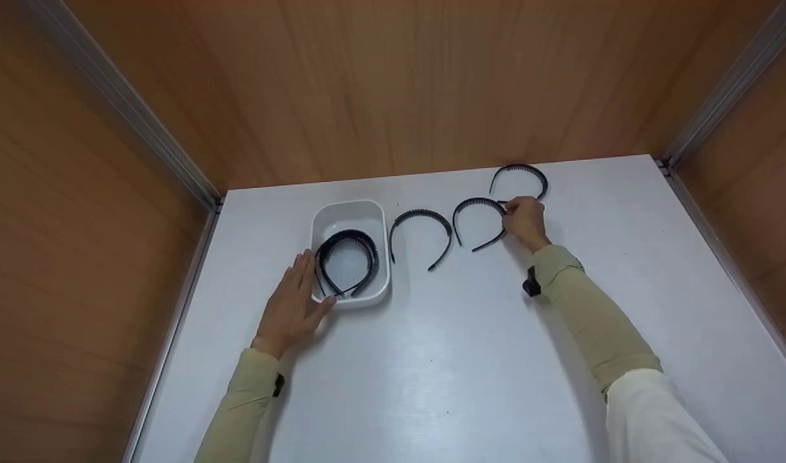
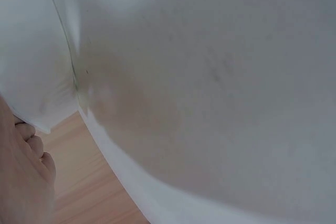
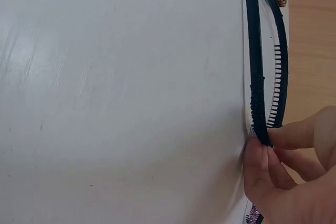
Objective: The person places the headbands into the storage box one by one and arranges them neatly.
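Note:
My right hand [image 1: 525, 224] pinches the right side of a black toothed headband [image 1: 479, 201] at the back right of the table. In the right wrist view, thumb and fingertips close on this headband [image 3: 255, 51], with its toothed inner side partly hidden by them. My left hand [image 1: 292, 312] lies with straight fingers along the left wall of a white rectangular container [image 1: 387, 257], thumb at the front rim. Several dark headbands [image 1: 348, 234] lie stacked inside it. At the left wrist view's edge, only part of the left hand [image 2: 26, 177] shows.
Another black headband [image 1: 421, 213] lies just right of the container. A further one [image 1: 521, 168] sits behind the right hand, by the back edge of the white table [image 1: 444, 360]. Wooden panels [image 1: 393, 83] with metal corner strips enclose the table at the back and sides.

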Action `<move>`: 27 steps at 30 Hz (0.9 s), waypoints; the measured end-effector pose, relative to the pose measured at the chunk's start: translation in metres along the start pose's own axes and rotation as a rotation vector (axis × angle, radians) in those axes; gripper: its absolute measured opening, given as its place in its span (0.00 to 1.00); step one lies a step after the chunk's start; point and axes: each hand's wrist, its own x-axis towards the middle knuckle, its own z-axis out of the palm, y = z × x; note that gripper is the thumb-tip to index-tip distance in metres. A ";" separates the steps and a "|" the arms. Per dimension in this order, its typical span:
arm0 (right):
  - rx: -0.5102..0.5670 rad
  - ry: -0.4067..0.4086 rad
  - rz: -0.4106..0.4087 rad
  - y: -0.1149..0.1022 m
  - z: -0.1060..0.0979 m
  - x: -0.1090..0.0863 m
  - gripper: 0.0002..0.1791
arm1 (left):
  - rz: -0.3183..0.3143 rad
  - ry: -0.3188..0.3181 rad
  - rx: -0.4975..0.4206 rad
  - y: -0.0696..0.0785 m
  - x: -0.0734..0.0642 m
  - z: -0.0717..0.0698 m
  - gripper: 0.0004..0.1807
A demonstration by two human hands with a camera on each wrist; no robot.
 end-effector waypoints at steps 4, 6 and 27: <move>0.006 -0.005 0.049 -0.001 -0.001 -0.001 0.20 | 0.015 0.016 -0.001 0.000 0.000 0.000 0.52; 0.003 -0.005 0.063 -0.001 -0.001 -0.001 0.20 | 0.014 0.008 -0.006 0.000 -0.001 0.000 0.52; 0.163 -0.073 0.180 -0.006 -0.011 -0.003 0.20 | -0.014 -0.027 -0.015 -0.001 0.000 0.000 0.52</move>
